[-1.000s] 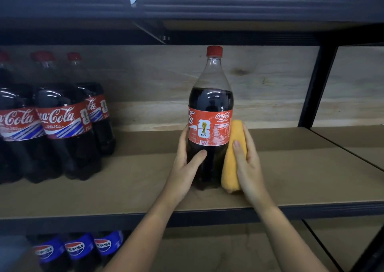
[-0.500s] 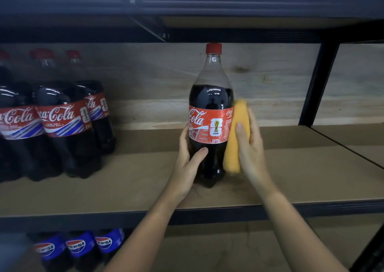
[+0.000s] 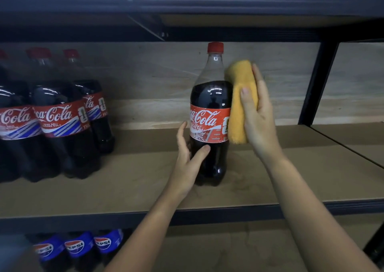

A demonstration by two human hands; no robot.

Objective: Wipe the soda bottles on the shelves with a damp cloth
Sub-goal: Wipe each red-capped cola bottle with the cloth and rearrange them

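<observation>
A tall Coca-Cola bottle (image 3: 211,113) with a red cap stands upright in the middle of the brown shelf board (image 3: 128,180). My left hand (image 3: 188,163) grips its lower body, thumb in front and fingers behind. My right hand (image 3: 258,113) holds a folded yellow cloth (image 3: 241,103) and presses it against the bottle's right side, from the shoulder down to the label.
Several Coca-Cola bottles (image 3: 60,116) stand grouped at the left of the same shelf. Pepsi bottles (image 3: 76,246) stand on the shelf below. A black upright post (image 3: 318,82) divides the bay at the right. A dark shelf beam (image 3: 187,32) runs overhead.
My right hand has slid the yellow cloth up the bottle's right side, from near the base to the shoulder. The bottle has turned, bringing the Coca-Cola script to the front.
</observation>
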